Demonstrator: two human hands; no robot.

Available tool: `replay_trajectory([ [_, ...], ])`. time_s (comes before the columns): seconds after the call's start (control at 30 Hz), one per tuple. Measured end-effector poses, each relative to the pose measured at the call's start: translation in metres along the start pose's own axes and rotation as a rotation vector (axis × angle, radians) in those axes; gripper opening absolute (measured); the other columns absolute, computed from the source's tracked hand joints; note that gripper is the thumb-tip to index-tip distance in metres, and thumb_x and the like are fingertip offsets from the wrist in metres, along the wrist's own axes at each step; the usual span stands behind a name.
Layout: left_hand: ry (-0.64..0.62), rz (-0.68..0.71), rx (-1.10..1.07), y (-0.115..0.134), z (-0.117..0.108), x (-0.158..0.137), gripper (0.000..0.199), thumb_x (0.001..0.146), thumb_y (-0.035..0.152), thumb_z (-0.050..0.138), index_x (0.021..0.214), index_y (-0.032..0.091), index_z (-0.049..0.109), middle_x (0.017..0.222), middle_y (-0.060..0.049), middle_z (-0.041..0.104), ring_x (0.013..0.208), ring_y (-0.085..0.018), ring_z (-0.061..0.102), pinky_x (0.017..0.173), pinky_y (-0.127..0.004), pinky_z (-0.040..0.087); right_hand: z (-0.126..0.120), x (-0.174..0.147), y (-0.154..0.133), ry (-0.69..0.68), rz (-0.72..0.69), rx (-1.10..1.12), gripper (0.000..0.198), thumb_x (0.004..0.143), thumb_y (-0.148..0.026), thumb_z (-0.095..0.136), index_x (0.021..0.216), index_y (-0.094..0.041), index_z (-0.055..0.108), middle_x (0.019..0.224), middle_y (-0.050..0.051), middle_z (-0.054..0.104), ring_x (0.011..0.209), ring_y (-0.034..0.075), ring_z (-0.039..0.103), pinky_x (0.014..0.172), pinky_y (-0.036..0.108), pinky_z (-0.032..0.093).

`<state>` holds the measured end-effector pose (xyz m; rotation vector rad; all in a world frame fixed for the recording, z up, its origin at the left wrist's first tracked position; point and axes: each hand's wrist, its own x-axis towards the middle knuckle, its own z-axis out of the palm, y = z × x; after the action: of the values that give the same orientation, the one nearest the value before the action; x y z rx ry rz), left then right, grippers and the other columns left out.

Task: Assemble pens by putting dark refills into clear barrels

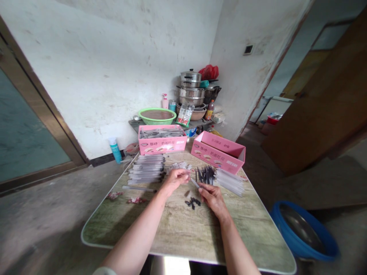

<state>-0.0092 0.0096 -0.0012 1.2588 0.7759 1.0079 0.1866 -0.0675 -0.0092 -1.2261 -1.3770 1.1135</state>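
My right hand (212,198) is closed on a slim whitish pen barrel (195,183), which points up and left toward my other hand. My left hand (178,178) has its thumb and fingers pinched together near the barrel's far end; whatever is between them is too small to name. Below the hands lie several black pen caps (193,203). Dark pen refills (205,175) are bunched just beyond my right hand, beside a row of translucent barrels (229,181). Behind my left hand is a pile of small pale parts (179,165). Stacked pens (146,169) lie to the left.
Two pink boxes stand at the table's far edge: the left box (163,146) holds many pens, the right box (218,156) is angled. Behind are a green basin (157,121) and stacked pots (191,91). A blue tub (304,229) sits right of the table (183,233).
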Motion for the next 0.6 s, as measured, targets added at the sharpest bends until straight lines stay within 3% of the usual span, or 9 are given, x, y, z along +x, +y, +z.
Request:
replay_trajectory([
  [0.1, -0.027, 0.035, 0.240, 0.001, -0.002, 0.000, 0.033, 0.069, 0.032, 0.073, 0.095, 0.012, 0.070, 0.084, -0.008, 0.069, 0.074, -0.017, 0.063, 0.064, -0.027, 0.050, -0.001, 0.000, 0.000, 0.069, 0.007, 0.037, 0.041, 0.081, -0.043, 0.065, 0.112, -0.016, 0.072, 0.048, -0.003, 0.052, 0.038, 0.007, 0.032, 0.038, 0.022, 0.022],
  [0.23, -0.247, 0.026, 0.629, 0.007, -0.003, -0.009, 0.029, 0.063, 0.029, 0.076, 0.087, 0.015, 0.072, 0.073, -0.002, 0.067, 0.067, -0.014, 0.060, 0.060, -0.022, 0.044, -0.002, 0.001, 0.000, 0.164, 0.021, 0.098, 0.046, 0.080, -0.044, 0.065, 0.114, -0.013, 0.069, 0.048, -0.003, 0.053, 0.035, 0.007, 0.031, 0.036, 0.021, 0.020],
  [0.37, -0.335, 0.000, 0.808, 0.009, 0.001, -0.015, 0.033, 0.054, 0.026, 0.080, 0.085, 0.017, 0.071, 0.069, 0.001, 0.067, 0.062, -0.014, 0.059, 0.057, -0.022, 0.041, -0.002, 0.000, -0.002, 0.174, 0.022, 0.103, 0.047, 0.079, -0.044, 0.066, 0.113, -0.012, 0.069, 0.048, -0.003, 0.053, 0.035, 0.006, 0.031, 0.035, 0.021, 0.020],
  [0.47, -0.290, 0.077, 0.805, 0.008, 0.004, -0.014, 0.021, 0.061, 0.020, 0.073, 0.082, 0.019, 0.072, 0.067, 0.000, 0.067, 0.061, -0.016, 0.060, 0.059, -0.024, 0.041, -0.002, 0.000, -0.003, 0.175, 0.019, 0.098, 0.047, 0.079, -0.045, 0.066, 0.112, -0.012, 0.070, 0.048, -0.003, 0.053, 0.036, 0.006, 0.032, 0.035, 0.021, 0.020],
  [0.6, -0.122, 0.251, 0.718, 0.007, 0.003, -0.011, 0.018, 0.067, 0.017, 0.069, 0.083, 0.022, 0.073, 0.071, -0.003, 0.068, 0.062, -0.018, 0.058, 0.064, -0.028, 0.041, -0.002, 0.000, -0.004, 0.178, 0.024, 0.090, 0.050, 0.078, -0.047, 0.066, 0.113, -0.011, 0.069, 0.048, -0.003, 0.054, 0.035, 0.006, 0.032, 0.035, 0.021, 0.021],
])
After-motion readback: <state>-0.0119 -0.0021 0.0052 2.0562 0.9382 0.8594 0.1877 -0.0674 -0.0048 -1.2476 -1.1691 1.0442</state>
